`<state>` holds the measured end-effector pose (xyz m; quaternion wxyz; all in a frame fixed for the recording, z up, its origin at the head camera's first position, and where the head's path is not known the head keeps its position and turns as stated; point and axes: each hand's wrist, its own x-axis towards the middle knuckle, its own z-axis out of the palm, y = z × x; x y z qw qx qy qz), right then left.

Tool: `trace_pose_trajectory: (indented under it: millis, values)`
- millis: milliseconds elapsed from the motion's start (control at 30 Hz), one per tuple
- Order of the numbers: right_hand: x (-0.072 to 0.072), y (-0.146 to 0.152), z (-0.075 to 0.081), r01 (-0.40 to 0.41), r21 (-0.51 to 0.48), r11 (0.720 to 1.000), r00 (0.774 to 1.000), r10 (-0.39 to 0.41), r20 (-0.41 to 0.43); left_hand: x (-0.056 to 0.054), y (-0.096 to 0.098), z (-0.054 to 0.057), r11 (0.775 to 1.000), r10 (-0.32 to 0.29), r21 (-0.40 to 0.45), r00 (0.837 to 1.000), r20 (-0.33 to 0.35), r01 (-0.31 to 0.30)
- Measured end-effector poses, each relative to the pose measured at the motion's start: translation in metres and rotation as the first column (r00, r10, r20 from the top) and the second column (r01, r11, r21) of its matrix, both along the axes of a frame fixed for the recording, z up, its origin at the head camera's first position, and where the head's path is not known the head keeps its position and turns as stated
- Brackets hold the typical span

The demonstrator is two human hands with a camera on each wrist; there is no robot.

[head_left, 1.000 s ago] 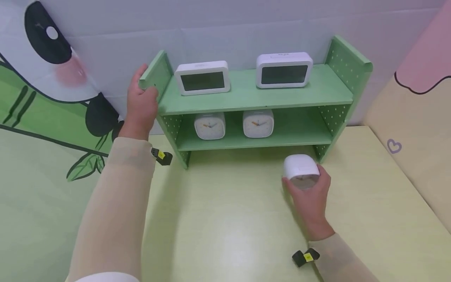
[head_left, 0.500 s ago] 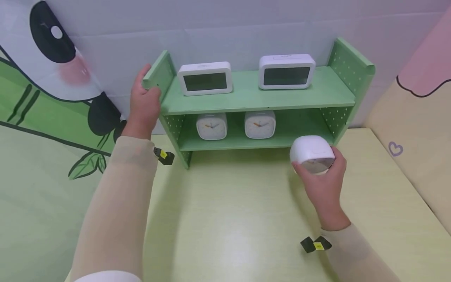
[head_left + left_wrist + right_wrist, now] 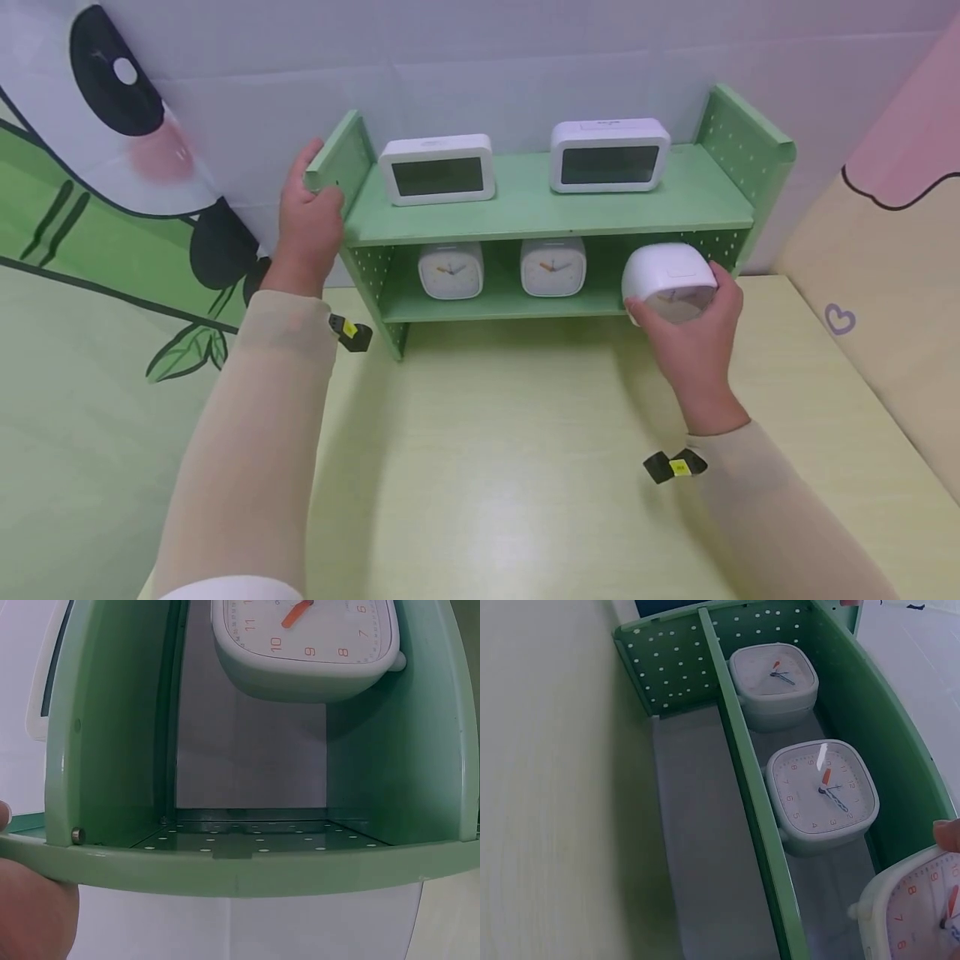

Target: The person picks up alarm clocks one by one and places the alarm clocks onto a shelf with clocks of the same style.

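My right hand (image 3: 693, 350) grips a white alarm clock (image 3: 667, 275) by its sides, thumb on the left. This clock is tilted, its face toward me and downward, at the front of the lower shelf's right part. In the right wrist view the held clock (image 3: 907, 915) shows at the lower right corner. With my left hand (image 3: 307, 225) I hold the upper left side panel of the green shelf (image 3: 525, 212), thumb on the inner face. Two matching alarm clocks, a left one (image 3: 451, 271) and a middle one (image 3: 553, 267), stand upright on the lower shelf.
Two white digital clocks, one on the left (image 3: 437, 171) and one on the right (image 3: 611, 156), stand on the top shelf. Perforated side panels (image 3: 746, 137) bound the shelf. It stands on a pale wooden table (image 3: 487, 450) against a printed cloth backdrop (image 3: 517, 75).
My right hand has lifted the alarm clock from low over the table, up and slightly right, to the lower shelf's front. My left hand keeps its hold on the side panel.
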<state>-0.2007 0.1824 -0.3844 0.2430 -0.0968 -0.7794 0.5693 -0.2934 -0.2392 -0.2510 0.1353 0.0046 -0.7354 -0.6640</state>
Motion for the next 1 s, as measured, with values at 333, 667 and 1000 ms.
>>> trace_pose_trajectory:
  millis: [333,667,1000]
  values:
    - [-0.025,-0.005,0.010,-0.004,0.012,1.000,1.000,0.004,0.018,-0.001,0.000,0.000,1.000,-0.001,-0.015,1.000,-0.011,0.001]
    - [-0.043,-0.014,0.010,0.017,0.034,0.999,1.000,-0.016,-0.012,0.001,0.001,0.000,0.999,0.001,-0.032,1.000,-0.022,-0.001]
    - [-0.052,-0.018,0.008,0.051,0.030,0.998,0.998,-0.051,0.023,0.001,0.002,0.000,1.000,0.006,-0.025,1.000,-0.017,-0.007]
